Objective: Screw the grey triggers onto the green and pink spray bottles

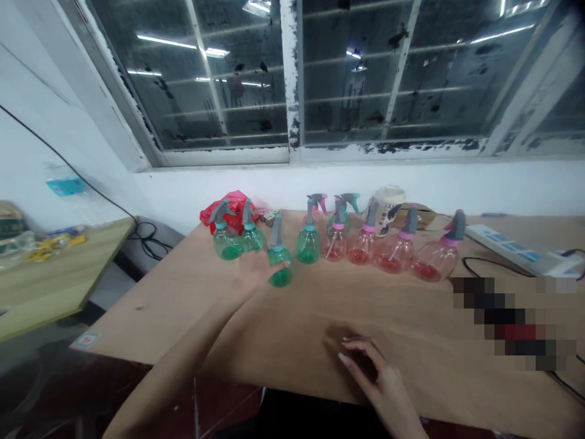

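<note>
My left hand [256, 272], blurred, is at a clear spray bottle with green liquid [280, 277]. Its thumb lies across the front of the bottle, and its other fingers are partly hidden. Behind that hand are two more green spray bottles [227, 246], and another green spray bottle [309, 245] is to the right. Several pink spray bottles with grey triggers [393, 253] continue the row rightward. Near the table's front edge, my right hand [379, 381] is held with fingers curved and apart, nothing between them.
Behind the bottles are a red plastic bag [235, 204] and a printed paper cup [386, 204]. A white power strip [516, 247] with cables lies at right on the wooden table [292, 329]. A blurred-out dark item lies nearby. At left is another table [59, 274], beyond a gap with cables.
</note>
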`<state>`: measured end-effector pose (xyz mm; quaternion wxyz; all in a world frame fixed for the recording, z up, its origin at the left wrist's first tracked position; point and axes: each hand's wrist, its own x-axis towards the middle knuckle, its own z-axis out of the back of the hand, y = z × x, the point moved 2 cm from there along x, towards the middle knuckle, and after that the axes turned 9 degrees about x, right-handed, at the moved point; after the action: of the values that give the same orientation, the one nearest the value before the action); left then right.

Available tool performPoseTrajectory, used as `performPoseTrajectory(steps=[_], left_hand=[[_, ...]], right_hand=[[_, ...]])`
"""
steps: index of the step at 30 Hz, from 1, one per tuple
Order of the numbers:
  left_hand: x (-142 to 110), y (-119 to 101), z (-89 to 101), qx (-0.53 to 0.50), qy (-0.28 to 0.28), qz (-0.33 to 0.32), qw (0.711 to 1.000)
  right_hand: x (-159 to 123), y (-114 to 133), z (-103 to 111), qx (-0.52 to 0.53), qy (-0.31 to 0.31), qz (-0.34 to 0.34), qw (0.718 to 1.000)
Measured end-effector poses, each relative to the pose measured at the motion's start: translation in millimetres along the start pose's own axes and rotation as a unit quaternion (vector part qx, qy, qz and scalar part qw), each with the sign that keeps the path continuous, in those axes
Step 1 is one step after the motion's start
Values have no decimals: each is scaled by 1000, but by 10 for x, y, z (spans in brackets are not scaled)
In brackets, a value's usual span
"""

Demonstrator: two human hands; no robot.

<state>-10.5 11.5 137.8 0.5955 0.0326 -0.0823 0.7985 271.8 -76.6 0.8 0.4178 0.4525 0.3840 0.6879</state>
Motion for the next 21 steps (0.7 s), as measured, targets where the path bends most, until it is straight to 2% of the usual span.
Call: performPoseTrajectory(steps=[4,6,9,12,15,18,21], left_hand=[[-604,-158,41,16,1,-31,999],[-886,-305,-34,14,-11,-40,999],[-1177,-586,-226,-55,-16,-71,996],[-1287,-889,-422,-154,23,-122,980],[-1290,-1143,-535,-243,31,-159,956],[-1287,-1301,-604,-303,43,-140,942],[-1330,-1374,-662,-313,57,-83,944]], right_hand=[[126,40,44,26,35,-40,998],[219,104,72,47,43,-39,997],[374,259,134,75,48,-13,996],[512,444,222,88,39,13,995],[614,591,317,93,6,19,995],[673,667,400,75,-54,22,995],[701,692,436,44,-95,18,994]])
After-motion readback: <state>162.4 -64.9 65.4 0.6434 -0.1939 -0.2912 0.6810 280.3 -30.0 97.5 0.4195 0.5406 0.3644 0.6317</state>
